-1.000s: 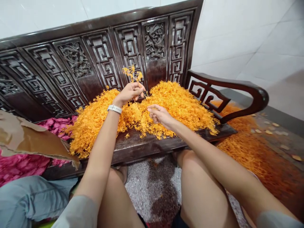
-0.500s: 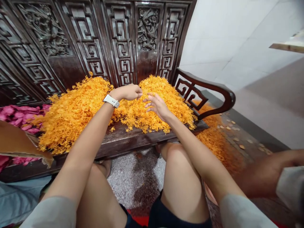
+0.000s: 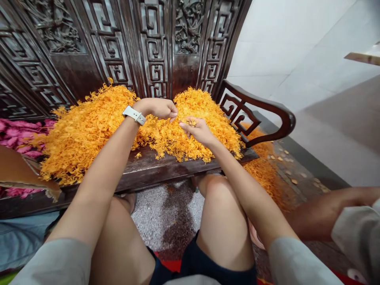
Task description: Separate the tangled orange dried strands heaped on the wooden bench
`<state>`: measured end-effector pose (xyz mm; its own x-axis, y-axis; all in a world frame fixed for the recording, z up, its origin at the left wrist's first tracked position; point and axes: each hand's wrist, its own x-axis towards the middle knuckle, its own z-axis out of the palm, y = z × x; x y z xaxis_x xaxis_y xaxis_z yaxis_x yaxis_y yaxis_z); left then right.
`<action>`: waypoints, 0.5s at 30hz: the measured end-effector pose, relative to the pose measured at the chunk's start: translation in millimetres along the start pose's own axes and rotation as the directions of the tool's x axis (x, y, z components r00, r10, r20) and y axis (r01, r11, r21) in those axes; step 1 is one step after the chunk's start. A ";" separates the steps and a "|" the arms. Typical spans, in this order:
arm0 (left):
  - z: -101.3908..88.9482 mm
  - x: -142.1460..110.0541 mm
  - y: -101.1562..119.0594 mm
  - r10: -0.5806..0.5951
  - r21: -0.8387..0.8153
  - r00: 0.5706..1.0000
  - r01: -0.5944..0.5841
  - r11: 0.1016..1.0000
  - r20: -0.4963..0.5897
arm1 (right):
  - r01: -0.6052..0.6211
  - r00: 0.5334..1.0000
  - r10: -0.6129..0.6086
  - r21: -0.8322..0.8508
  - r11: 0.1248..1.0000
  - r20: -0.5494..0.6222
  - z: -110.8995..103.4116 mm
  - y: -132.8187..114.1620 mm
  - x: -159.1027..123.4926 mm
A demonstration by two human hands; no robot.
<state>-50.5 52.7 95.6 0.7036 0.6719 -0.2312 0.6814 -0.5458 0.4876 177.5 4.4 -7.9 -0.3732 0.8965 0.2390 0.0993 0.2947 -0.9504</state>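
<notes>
Two heaps of curly orange artificial flowers point(image 3: 92, 134) lie on a dark wooden bench point(image 3: 154, 170), joined by a lower stretch in the middle. My left hand point(image 3: 162, 108), with a white watch point(image 3: 134, 114) on its wrist, is over the dip between the heaps. Its fingers are pinched together, and whatever they hold is too small to make out. Facing it, my right hand point(image 3: 201, 131) is in front of the right heap, thumb and fingers closed on a small orange flower point(image 3: 191, 122). The fingertips of both hands are close but apart.
Pink flowers point(image 3: 20, 136) and a cardboard flap point(image 3: 23, 168) are at the left. The bench has a carved back point(image 3: 185, 77) and a curved armrest point(image 3: 267, 107). More orange pieces point(image 3: 264, 174) lie on the floor beyond it. Another person's arm point(image 3: 320, 213) reaches in at the right.
My right hand's spread fingers have closed into a pinch around a small orange flower. My left hand stays pinched at nearly the same spot. The view has shifted slightly.
</notes>
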 end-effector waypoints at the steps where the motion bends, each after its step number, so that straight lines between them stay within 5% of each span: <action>1: -0.6 -1.3 -0.5 0.010 -0.008 1.000 -0.010 1.000 -0.006 | -0.005 1.000 0.005 -0.020 1.000 0.013 -0.3 0.7 0.4; 4: -1.0 -2.4 -0.2 0.076 -0.018 0.995 -0.077 0.997 -0.064 | -0.015 0.997 0.016 -0.013 1.000 0.075 -3.2 -1.1 3.1; 7: 1.2 1.1 -9.6 0.133 0.055 0.959 -0.123 0.991 -0.252 | -0.025 0.986 0.007 0.103 0.994 0.165 2.9 -15.4 0.3; 9: 3.8 2.0 -28.5 0.084 0.109 0.887 -0.038 0.993 -0.453 | -0.050 0.894 -0.020 0.144 0.988 0.448 21.4 -33.9 -12.6; 10: 5.2 0.5 -41.8 0.036 0.108 0.829 0.030 0.994 -0.557 | -0.073 0.752 -0.032 0.131 0.989 0.659 34.9 -45.0 -22.9; 11: 6.6 -2.7 -56.7 -0.018 0.088 0.761 0.099 0.991 -0.648 | -0.115 0.493 -0.017 0.084 0.990 0.870 50.0 -56.4 -34.8; 12: 7.8 -7.4 -72.0 -0.070 0.050 0.715 0.145 0.988 -0.696 | -0.161 0.172 0.010 0.018 0.987 0.985 64.9 -67.4 -47.2; 13: 8.9 -13.4 -86.8 -0.125 0.011 0.698 0.187 0.982 -0.705 | -0.171 -0.143 0.024 -0.049 0.984 0.989 77.7 -77.2 -58.4; 14: 9.7 -20.0 -100.0 -0.164 -0.002 0.707 0.224 0.975 -0.688 | -0.155 -0.293 0.028 -0.076 0.985 0.956 86.7 -85.3 -66.8; 15: 10.2 -26.5 -110.9 -0.190 -0.011 0.724 0.244 0.970 -0.663 | -0.140 -0.332 0.030 -0.081 0.987 0.943 90.7 -91.3 -71.2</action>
<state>-142.6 90.3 39.0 0.2466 0.9220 0.2985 0.8302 -0.3599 0.4258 111.3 -116.4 43.8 -0.7425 -0.6010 -0.2957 0.2252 0.1918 -0.9552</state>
